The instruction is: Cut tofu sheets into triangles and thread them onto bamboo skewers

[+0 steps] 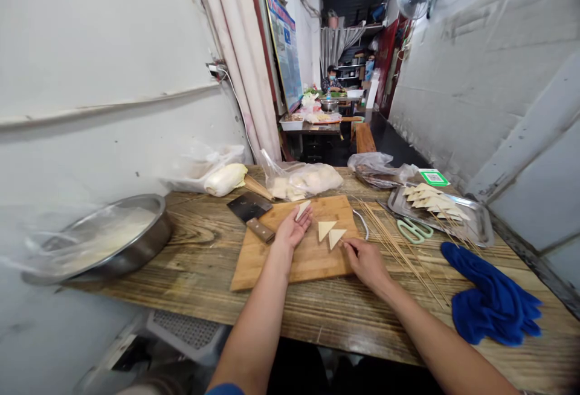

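My left hand (294,227) is turned palm up over the wooden cutting board (294,265), with a pale triangular slice (303,209) held at its fingers. My right hand (366,260) is closed at the board's right edge, pinching a thin skewer (343,241) that is mostly hidden by the fingers. At the skewer's tip is a pale triangle (336,237), and another triangle (325,229) sits just to its left; whether both are threaded I cannot tell. A cleaver (250,206) with a brown handle (260,230) lies at the board's left side.
Loose bamboo skewers (401,244), green-handled scissors (414,231) and a blue cloth (492,292) lie to the right. Skewered triangles fill part of a metal tray (484,226). Bagged pale food (312,179) stands behind the board, a large metal basin (158,226) at left. A person (333,81) sits far back.
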{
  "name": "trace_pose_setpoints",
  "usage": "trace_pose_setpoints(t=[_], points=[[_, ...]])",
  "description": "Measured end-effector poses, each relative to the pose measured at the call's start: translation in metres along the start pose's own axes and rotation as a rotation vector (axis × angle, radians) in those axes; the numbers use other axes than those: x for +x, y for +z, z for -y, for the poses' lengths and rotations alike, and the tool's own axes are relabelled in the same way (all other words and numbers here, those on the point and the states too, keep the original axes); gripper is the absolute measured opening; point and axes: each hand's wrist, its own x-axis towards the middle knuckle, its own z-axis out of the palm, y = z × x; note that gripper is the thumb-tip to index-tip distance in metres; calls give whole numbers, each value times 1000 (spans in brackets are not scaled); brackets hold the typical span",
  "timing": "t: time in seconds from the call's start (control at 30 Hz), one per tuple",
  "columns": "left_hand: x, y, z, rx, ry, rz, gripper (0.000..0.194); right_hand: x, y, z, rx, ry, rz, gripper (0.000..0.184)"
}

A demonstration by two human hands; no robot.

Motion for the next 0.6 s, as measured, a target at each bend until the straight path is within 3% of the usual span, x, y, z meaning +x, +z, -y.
trace_pose_setpoints(t=[0.6], points=[[3, -3, 6, 143, 114, 18, 11, 1, 0, 0, -38, -5, 30, 28]])
